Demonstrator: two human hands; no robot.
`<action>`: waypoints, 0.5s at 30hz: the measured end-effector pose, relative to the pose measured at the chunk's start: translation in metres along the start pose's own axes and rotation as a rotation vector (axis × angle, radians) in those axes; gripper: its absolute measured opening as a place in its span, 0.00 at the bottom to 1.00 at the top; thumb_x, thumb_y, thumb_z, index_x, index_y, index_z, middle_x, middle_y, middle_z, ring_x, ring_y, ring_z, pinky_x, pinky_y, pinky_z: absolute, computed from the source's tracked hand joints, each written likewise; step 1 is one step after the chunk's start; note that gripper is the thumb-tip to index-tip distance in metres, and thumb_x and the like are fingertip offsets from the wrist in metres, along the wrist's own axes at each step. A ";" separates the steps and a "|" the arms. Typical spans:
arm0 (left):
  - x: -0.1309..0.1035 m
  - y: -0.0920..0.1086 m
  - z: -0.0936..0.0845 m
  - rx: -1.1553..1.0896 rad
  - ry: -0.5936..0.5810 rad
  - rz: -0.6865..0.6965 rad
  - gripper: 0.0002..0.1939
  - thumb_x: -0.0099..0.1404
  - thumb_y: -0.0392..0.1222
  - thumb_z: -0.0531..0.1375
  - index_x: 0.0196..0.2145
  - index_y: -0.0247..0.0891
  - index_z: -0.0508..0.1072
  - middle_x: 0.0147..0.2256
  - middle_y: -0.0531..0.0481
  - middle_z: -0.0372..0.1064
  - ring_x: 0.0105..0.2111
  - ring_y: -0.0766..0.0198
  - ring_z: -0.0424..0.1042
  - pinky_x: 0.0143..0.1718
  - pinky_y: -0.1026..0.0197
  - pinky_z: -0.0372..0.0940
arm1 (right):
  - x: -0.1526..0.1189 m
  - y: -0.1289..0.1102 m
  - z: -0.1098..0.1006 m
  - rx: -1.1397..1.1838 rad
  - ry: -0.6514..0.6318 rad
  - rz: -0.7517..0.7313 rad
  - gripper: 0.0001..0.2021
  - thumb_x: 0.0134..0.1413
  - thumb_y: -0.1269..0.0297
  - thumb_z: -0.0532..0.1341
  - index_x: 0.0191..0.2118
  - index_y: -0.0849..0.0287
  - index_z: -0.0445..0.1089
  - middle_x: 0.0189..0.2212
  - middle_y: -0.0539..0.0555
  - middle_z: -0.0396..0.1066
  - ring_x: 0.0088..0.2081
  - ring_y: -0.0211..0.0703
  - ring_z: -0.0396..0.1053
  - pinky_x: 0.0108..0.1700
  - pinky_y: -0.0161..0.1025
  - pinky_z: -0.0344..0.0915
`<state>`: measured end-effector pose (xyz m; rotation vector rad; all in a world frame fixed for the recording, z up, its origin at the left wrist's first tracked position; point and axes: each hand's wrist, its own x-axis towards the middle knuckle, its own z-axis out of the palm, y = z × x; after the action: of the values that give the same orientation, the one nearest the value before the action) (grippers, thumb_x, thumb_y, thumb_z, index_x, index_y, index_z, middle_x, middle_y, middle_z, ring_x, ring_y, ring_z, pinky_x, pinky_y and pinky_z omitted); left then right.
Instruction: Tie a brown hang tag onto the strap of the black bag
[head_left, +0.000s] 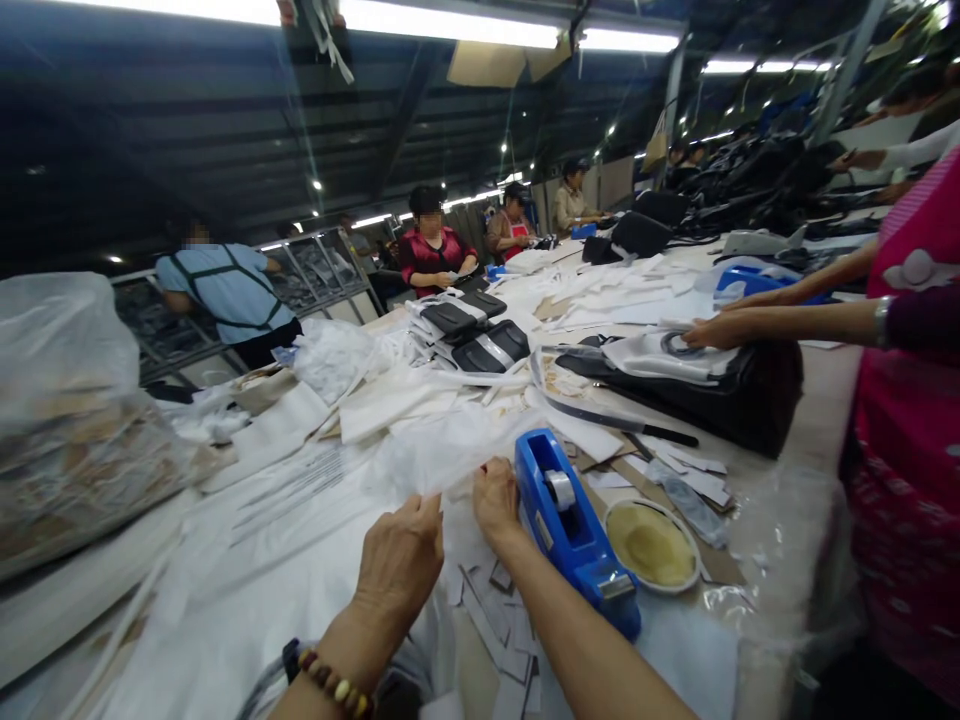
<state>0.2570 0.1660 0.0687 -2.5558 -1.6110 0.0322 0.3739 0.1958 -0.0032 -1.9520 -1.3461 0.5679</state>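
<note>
My left hand (401, 550), below a beaded bracelet (334, 685), is closed in a pinch on a thin translucent plastic sheet (427, 445). Just to its right, my right hand (496, 496) is also closed, its fingers curled on the same sheet. The sheet spreads out crumpled beyond both hands; whether it is a bag I cannot tell. A blue tape dispenser (574, 535) with a roll of clear tape stands right beside my right hand. Under my forearms lie cut strips of grey-white card (495, 630).
A shallow dish (651, 545) sits right of the dispenser. Beyond it a co-worker's hands (724, 328) rest on a black bag (757, 400). Black bags with white wrapping (491, 345) are stacked ahead. A large plastic sack (67, 420) stands at left, and white sheets (277, 520) cover the table.
</note>
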 end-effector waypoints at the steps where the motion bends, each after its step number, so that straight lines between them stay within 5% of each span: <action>1: 0.000 -0.001 0.000 -0.022 0.001 -0.016 0.14 0.65 0.35 0.47 0.45 0.38 0.68 0.36 0.45 0.69 0.35 0.55 0.72 0.37 0.55 0.64 | -0.007 0.001 -0.003 0.075 0.024 0.031 0.09 0.60 0.63 0.52 0.40 0.63 0.66 0.39 0.54 0.68 0.40 0.40 0.67 0.42 0.42 0.65; 6: -0.001 -0.002 -0.003 -0.160 0.020 -0.050 0.20 0.61 0.35 0.54 0.52 0.42 0.65 0.42 0.46 0.66 0.39 0.60 0.71 0.40 0.60 0.64 | -0.048 0.008 -0.025 0.445 -0.026 0.063 0.11 0.55 0.64 0.47 0.26 0.59 0.61 0.22 0.48 0.64 0.24 0.35 0.61 0.30 0.33 0.61; 10: -0.009 0.004 0.001 -0.240 0.200 0.088 0.29 0.53 0.34 0.63 0.52 0.44 0.65 0.58 0.38 0.50 0.57 0.48 0.53 0.54 0.48 0.54 | -0.071 0.007 -0.047 0.601 -0.082 -0.017 0.10 0.50 0.60 0.49 0.22 0.57 0.57 0.18 0.46 0.57 0.21 0.34 0.54 0.26 0.33 0.57; 12: -0.011 0.010 0.005 -0.291 0.287 0.219 0.24 0.52 0.33 0.63 0.48 0.44 0.69 0.60 0.39 0.48 0.60 0.45 0.47 0.56 0.43 0.50 | -0.076 0.005 -0.056 0.622 -0.109 -0.088 0.11 0.48 0.57 0.51 0.21 0.57 0.56 0.17 0.46 0.56 0.21 0.35 0.54 0.26 0.34 0.55; 15: -0.007 0.018 0.008 -0.382 0.280 0.288 0.08 0.59 0.34 0.58 0.36 0.41 0.74 0.56 0.44 0.58 0.58 0.49 0.52 0.55 0.45 0.51 | -0.077 0.005 -0.068 0.578 -0.112 -0.199 0.13 0.47 0.54 0.52 0.20 0.56 0.56 0.18 0.47 0.56 0.23 0.38 0.56 0.27 0.36 0.56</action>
<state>0.2699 0.1528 0.0584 -2.8837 -1.2349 -0.6351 0.3956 0.1034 0.0359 -1.3216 -1.2482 0.8656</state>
